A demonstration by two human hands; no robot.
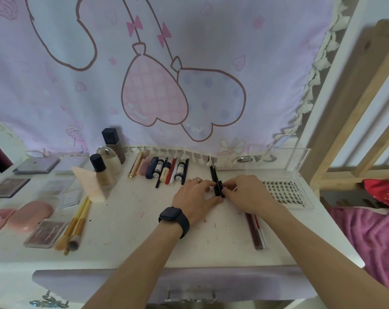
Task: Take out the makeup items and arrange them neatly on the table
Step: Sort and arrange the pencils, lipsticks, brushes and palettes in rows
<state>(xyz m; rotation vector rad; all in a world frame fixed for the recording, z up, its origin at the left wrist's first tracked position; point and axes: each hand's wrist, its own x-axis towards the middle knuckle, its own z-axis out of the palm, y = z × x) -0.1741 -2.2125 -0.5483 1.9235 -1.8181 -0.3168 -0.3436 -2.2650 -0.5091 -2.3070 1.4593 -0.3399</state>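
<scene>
Both forearms reach forward over the near edge of the white tabletop [126, 221] and converge right of its centre. The left hand [194, 198] lies palm down, wrist nearly flat, a dark smartwatch [173, 218] on the wrist and a ring [197, 179] on one finger; its fingertips press against the left side of a pair of black pencils [217, 184]. The right hand [244, 194] is also palm down, fingers curled inward, pinching the same pencils from the right. Both hands thus grasp the pencils, which lie lengthwise toward the far edge, touching each other, their lower ends hidden between the fingers.

A row of tubes and pens [164, 170] lies side by side along the far edge, left of the hands. Three bottles [108, 161] stand at the far left of centre. Brushes [77, 228] lie near the left front, beside flat palettes [44, 234] along the left edge. A lash tray [287, 192] lies at the right edge, just beside the right hand. A dark red tube [254, 233] rests under the right forearm, near the front right.
</scene>
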